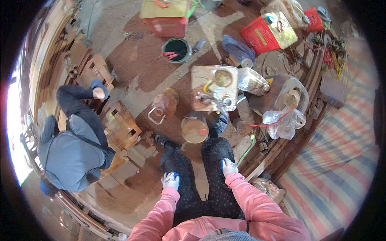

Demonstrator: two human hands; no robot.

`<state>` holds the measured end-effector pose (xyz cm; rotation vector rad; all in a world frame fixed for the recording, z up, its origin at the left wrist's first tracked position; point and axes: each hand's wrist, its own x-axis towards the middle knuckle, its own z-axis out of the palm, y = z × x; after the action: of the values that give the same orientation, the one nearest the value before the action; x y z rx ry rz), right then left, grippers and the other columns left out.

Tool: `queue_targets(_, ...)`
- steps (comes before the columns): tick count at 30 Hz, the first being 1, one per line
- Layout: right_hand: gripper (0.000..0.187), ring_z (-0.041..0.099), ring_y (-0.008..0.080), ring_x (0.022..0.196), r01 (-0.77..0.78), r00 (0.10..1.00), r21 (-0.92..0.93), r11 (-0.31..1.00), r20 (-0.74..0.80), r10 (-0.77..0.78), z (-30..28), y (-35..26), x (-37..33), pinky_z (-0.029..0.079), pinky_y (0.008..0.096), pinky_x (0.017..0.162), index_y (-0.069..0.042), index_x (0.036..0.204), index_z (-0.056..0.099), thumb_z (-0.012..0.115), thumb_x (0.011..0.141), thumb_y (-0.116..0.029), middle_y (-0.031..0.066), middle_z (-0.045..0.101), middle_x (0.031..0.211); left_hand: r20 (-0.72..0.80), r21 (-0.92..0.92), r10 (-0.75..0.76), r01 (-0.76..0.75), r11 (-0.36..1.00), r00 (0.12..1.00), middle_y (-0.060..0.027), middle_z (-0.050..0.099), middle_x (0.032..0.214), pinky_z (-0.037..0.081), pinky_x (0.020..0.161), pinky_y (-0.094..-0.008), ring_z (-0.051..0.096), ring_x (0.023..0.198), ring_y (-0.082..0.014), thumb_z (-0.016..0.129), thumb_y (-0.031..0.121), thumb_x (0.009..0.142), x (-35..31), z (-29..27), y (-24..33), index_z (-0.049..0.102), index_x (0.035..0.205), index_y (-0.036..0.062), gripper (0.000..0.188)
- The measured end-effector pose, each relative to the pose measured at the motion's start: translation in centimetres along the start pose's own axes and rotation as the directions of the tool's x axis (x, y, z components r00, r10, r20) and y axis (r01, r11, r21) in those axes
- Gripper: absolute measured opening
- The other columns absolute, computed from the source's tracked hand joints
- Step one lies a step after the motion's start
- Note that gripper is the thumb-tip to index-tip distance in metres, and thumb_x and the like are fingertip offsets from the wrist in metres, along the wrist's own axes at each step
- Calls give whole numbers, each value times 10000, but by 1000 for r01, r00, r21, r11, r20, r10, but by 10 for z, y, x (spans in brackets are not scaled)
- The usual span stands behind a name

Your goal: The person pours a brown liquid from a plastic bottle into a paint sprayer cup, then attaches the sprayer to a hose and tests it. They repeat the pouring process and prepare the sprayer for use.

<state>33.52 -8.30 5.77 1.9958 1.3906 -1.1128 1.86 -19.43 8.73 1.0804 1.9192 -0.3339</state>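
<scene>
Both my hands wear white work gloves with blue palms and fingertips. My left hand (171, 181) lies on my left thigh, holding nothing that I can see. On the outer side of my right thigh rests my right hand (229, 166), its fingers laid against the dark dotted trousers. Between my feet stands a round bucket (192, 135) with a red round piece on it. Just beyond it is a cut-open pale container (200, 90) with a tin can (222, 78) and a brush-like tool. To its left is a jug (163, 102) with a white handle.
A seated person (74, 150) in grey is at the left, beside stacked wooden pieces (120, 124). Farther off are a dark-filled bucket (177, 50) and red canisters (257, 35). At the right lie clear plastic bags (283, 125), long boards and a striped sheet (329, 160).
</scene>
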Motion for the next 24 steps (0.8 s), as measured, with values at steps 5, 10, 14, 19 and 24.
queue_targets(5,553,616,411,1136,-76,990,99,992,-109,87,7,-28,-23,469,480,986,-54,1145,705,356,1047,-471,219,684,1166,-128,-529,-59,-18,849,990,-155,681,1219,462,1015,-438,626,1151,-334,617,334,959,12,-38,-72,692,1195,96,343)
queue_targets(10,306,658,354,1077,75,948,8,997,-311,-69,13,-75,-59,502,438,955,-93,1097,729,538,984,-305,174,713,1114,-17,-786,-273,156,598,962,-134,686,1253,506,972,-352,662,1121,-226,652,235,961,5,-76,-159,664,1261,51,352)
queue_targets(14,213,666,339,1052,285,900,-76,955,-322,-294,10,-125,-84,511,425,943,-102,1066,741,651,904,-206,142,726,1097,149,-871,-313,274,407,938,-92,702,1187,551,858,-319,676,1001,-170,677,204,953,-25,-88,-220,653,1275,40,363)
queue_targets(19,163,703,367,873,464,858,-63,884,-218,-466,0,-200,-86,534,449,799,-74,947,740,681,879,-211,185,726,888,198,-960,-399,260,108,896,-43,721,1037,553,737,-303,672,876,-133,694,220,938,-77,-64,-277,688,1193,74,293)
queue_targets(24,258,700,365,895,482,829,-236,843,-189,-527,-27,-265,-87,529,468,794,-68,897,715,718,883,-326,179,726,892,205,-697,-462,460,550,863,-43,729,959,541,744,-332,663,836,-130,738,362,883,-119,-40,-308,741,1095,108,331)
